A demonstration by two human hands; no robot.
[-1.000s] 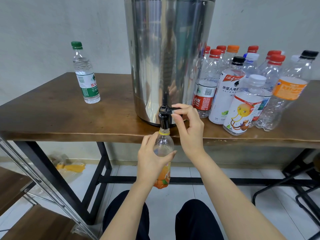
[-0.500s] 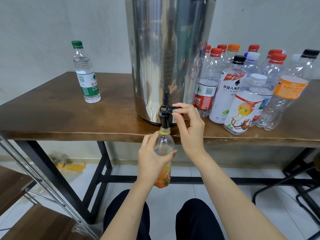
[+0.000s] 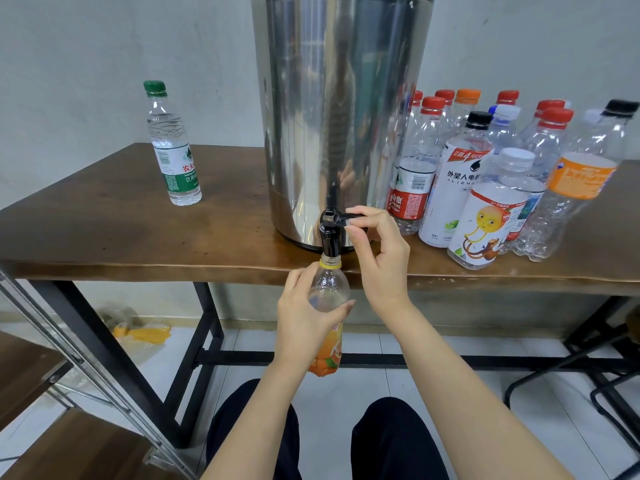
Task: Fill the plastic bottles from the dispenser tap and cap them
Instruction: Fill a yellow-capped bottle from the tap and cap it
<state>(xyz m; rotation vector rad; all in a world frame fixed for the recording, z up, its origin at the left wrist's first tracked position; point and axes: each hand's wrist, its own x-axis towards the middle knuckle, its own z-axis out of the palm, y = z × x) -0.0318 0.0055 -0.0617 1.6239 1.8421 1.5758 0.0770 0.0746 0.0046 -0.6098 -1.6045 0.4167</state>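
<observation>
So, my left hand (image 3: 304,317) is wrapped around the bottle (image 3: 329,285), holding its open yellow-ringed neck right under the tap (image 3: 330,239) at the table (image 3: 104,237) edge. Right hand (image 3: 381,261) pinches the black lever (image 3: 341,219). Bottle's clear up top, orange label lower down.

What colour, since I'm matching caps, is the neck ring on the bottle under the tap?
Yellow; the neck ring shows best in the head view.

A brown wooden desk (image 3: 104,220) on black metal legs (image 3: 204,341) stands against a pale wall (image 3: 86,46), over a white tiled floor (image 3: 346,386) where a crumpled yellow bag (image 3: 142,332) lies under it, with 2 wooden shelves (image 3: 24,372) at left.
</observation>
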